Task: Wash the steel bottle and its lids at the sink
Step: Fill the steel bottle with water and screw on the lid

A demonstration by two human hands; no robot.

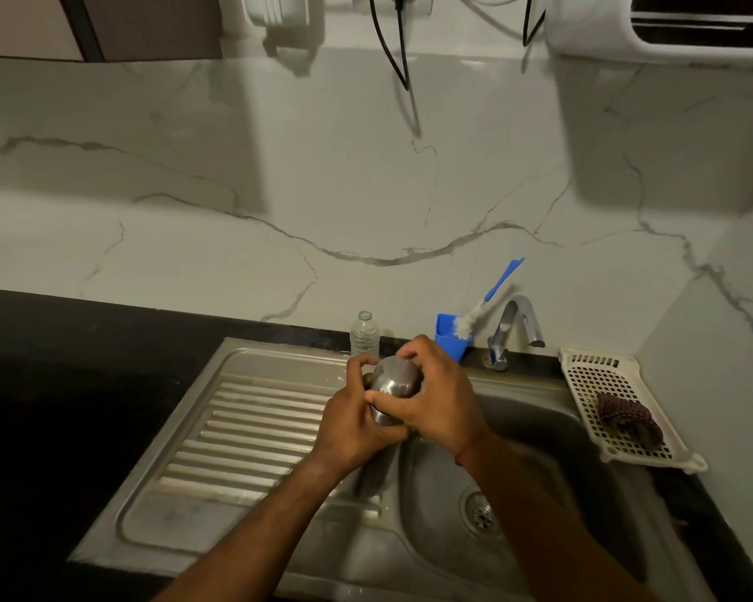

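Note:
The steel bottle (393, 386) stands upright between both hands, over the seam where the ribbed drainboard (253, 432) meets the sink basin (535, 454). My left hand (353, 421) grips the bottle's body from the left. My right hand (435, 397) curls over its rounded steel top from the right. Most of the bottle's lower part is hidden behind my hands. I cannot see any separate lid.
A tap (516, 328) rises behind the basin, no water running. A blue cup (451, 336) holds a bottle brush (485, 304). A clear plastic bottle (364, 334) stands at the back. A white perforated tray (622, 406) with a dark scrubber (627, 417) sits at the right.

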